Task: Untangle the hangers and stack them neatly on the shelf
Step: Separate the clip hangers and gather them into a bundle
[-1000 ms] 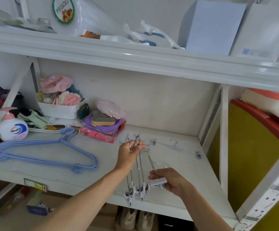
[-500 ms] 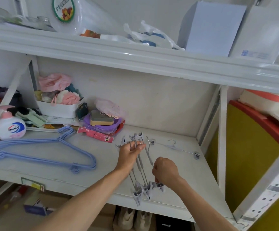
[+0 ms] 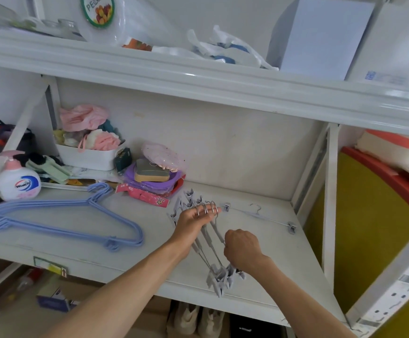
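A bundle of grey clip hangers point(image 3: 207, 250) lies across the middle of the white shelf point(image 3: 266, 272), its clips fanned out at the front edge and at the back. My left hand point(image 3: 193, 222) has the metal hooks looped over its fingers. My right hand point(image 3: 241, 247) is curled round the bars of the bundle near the front clips. One more clip hanger point(image 3: 259, 214) lies alone behind them to the right. A stack of blue plastic hangers point(image 3: 64, 223) lies flat on the left of the shelf.
A soap bottle point(image 3: 18, 181), a white tub of cloths point(image 3: 88, 154), purple lids and a red packet point(image 3: 149, 196) crowd the shelf's back left. The upper shelf point(image 3: 198, 79) overhangs. A white upright point(image 3: 329, 203) bounds the right side.
My right hand has slid back along the bundle and closed over its bars. The hooks now sit threaded on my left fingers, and the hangers lie closer together.
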